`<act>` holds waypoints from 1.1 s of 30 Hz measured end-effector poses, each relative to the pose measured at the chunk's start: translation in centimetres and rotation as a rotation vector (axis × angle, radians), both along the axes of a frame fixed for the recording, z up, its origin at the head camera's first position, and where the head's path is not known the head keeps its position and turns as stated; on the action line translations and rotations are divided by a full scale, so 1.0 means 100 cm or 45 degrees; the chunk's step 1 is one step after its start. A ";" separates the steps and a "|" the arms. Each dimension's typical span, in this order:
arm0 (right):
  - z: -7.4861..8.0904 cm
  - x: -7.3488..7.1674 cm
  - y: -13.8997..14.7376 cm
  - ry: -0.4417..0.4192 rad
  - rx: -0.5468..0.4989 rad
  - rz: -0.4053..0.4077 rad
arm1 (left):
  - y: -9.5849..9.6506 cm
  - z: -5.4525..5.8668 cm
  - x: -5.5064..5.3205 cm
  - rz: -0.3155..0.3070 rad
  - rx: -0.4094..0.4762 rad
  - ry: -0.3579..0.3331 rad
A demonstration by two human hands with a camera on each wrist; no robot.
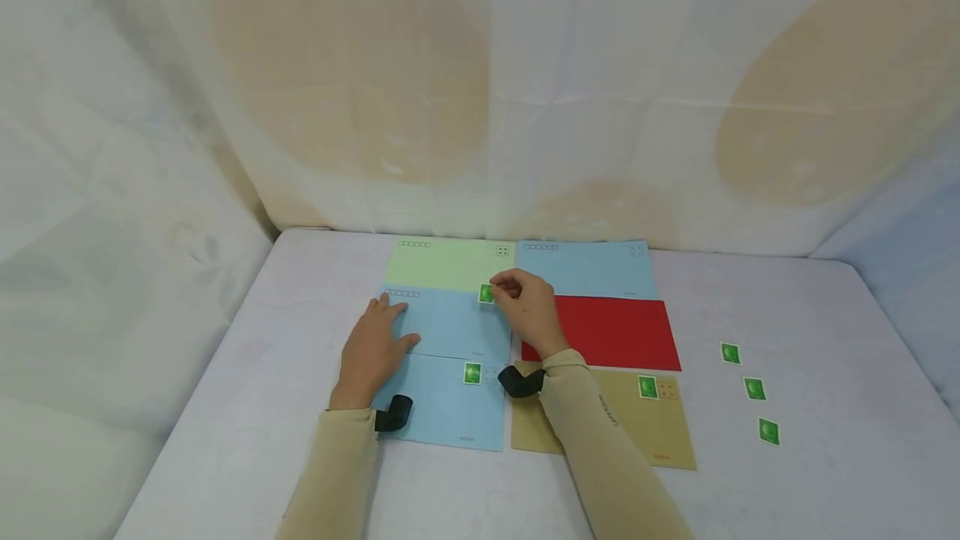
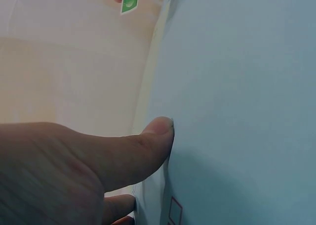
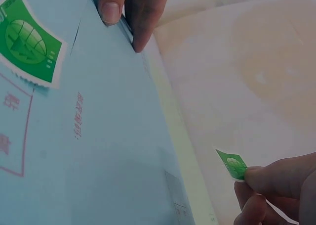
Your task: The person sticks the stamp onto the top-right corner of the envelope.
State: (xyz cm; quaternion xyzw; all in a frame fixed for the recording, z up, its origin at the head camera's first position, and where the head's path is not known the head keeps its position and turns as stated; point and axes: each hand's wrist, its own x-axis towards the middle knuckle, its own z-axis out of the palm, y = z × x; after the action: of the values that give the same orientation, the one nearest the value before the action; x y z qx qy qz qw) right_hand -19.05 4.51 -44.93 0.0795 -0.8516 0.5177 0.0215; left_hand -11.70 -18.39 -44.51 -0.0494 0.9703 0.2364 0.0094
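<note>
My right hand (image 1: 528,307) pinches a green postage stamp (image 3: 233,165) by its edge between thumb and fingers, above the top right part of the middle blue envelope (image 1: 450,327). My left hand (image 1: 372,348) rests spread on the left part of that same envelope, its thumb (image 2: 153,136) lying on the paper. Just below lies another blue envelope (image 1: 442,415), bearing a green stamp (image 1: 472,373) beside its printed stamp box. In the left wrist view the pinched stamp shows at the top edge.
A green envelope (image 1: 450,263) and a blue one (image 1: 592,269) lie at the back. On the right are a red envelope (image 1: 622,332) and a tan one (image 1: 607,407) with a stamp (image 1: 648,387). Three loose stamps (image 1: 754,388) lie farther right on the white table (image 1: 825,482).
</note>
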 end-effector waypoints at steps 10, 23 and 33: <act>-0.004 -0.001 -0.005 -0.030 -0.023 0.011 | -0.003 -0.001 -0.001 -0.002 -0.008 0.014; -0.012 -0.003 -0.008 -0.031 -0.006 0.014 | -0.003 0.002 0.002 -0.003 -0.009 0.009; -0.016 -0.004 -0.009 -0.022 -0.002 0.009 | -0.005 0.004 0.003 -0.008 -0.019 0.013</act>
State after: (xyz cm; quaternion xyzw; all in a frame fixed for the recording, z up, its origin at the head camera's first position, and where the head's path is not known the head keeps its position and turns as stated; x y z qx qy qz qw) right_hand -19.47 3.60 -46.50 0.0779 -0.8510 0.5192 0.0123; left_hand -11.37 -18.86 -44.12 -0.0451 0.9723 0.2294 0.0047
